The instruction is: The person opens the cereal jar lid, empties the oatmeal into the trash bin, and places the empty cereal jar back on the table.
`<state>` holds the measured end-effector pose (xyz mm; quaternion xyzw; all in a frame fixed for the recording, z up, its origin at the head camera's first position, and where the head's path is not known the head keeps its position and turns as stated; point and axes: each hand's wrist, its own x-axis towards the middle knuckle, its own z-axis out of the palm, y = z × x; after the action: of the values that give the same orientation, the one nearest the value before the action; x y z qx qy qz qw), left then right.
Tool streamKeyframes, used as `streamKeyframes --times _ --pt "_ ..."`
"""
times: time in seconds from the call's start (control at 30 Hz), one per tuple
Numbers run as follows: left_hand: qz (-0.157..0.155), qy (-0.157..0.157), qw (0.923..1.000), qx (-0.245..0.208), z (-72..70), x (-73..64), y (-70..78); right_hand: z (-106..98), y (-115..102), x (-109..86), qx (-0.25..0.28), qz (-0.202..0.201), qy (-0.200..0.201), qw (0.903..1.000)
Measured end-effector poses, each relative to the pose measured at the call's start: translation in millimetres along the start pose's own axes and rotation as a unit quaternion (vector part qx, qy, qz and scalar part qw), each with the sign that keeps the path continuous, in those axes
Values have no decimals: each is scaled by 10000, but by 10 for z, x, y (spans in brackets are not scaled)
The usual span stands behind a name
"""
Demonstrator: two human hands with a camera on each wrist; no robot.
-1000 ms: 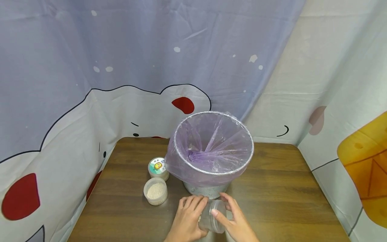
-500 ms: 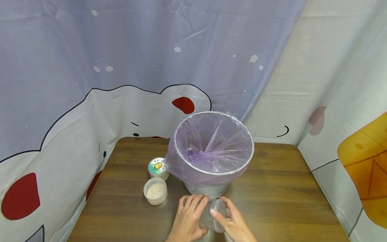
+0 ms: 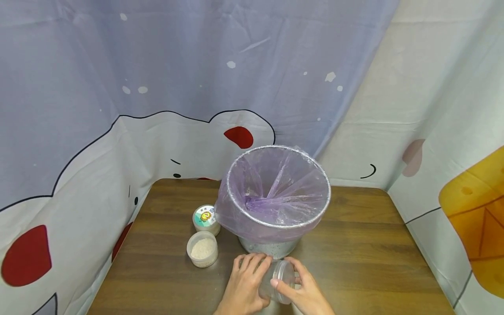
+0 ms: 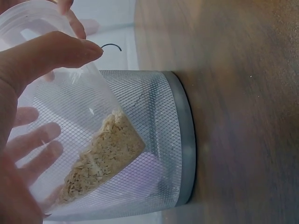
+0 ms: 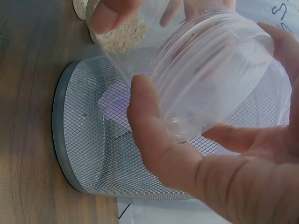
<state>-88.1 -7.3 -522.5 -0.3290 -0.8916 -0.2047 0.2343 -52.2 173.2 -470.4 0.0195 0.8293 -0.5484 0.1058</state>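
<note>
My left hand (image 3: 245, 284) grips the body of a clear plastic jar (image 3: 267, 282), tilted on its side in front of the bin. Pale tan grains (image 4: 103, 158) are heaped toward the jar's bottom end in the left wrist view. My right hand (image 3: 307, 291) holds the clear ridged screw lid (image 5: 219, 74) at the jar's other end, thumb on the near side and fingers around the far side. The lid sits on the jar's mouth; how tightly, I cannot tell. In the head view, the left fingers cover much of the jar.
Just beyond my hands stands a wire-mesh bin (image 3: 271, 249) lined with a purple plastic bag (image 3: 271, 210). Left of it are an open tub of whitish grains (image 3: 202, 253) and a tub with a cartoon label (image 3: 204, 217). Printed curtains (image 3: 177, 65) surround the wooden table (image 3: 354, 245).
My right thumb has slid a little left and down across the lid, and the right hand has turned slightly. The left hand stays almost still on the jar.
</note>
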Motion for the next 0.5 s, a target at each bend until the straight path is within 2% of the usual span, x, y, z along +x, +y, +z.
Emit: streamKeyframes --times 0.13,0.5 --pt "-39 -101 9999 -92 -9 -5 -8 -12 2 -6 -147 -117 -60 9998" --pt "-194 -666 9967 -413 -66 8 -15 -33 11 -44 -408 -625 -195 9970"
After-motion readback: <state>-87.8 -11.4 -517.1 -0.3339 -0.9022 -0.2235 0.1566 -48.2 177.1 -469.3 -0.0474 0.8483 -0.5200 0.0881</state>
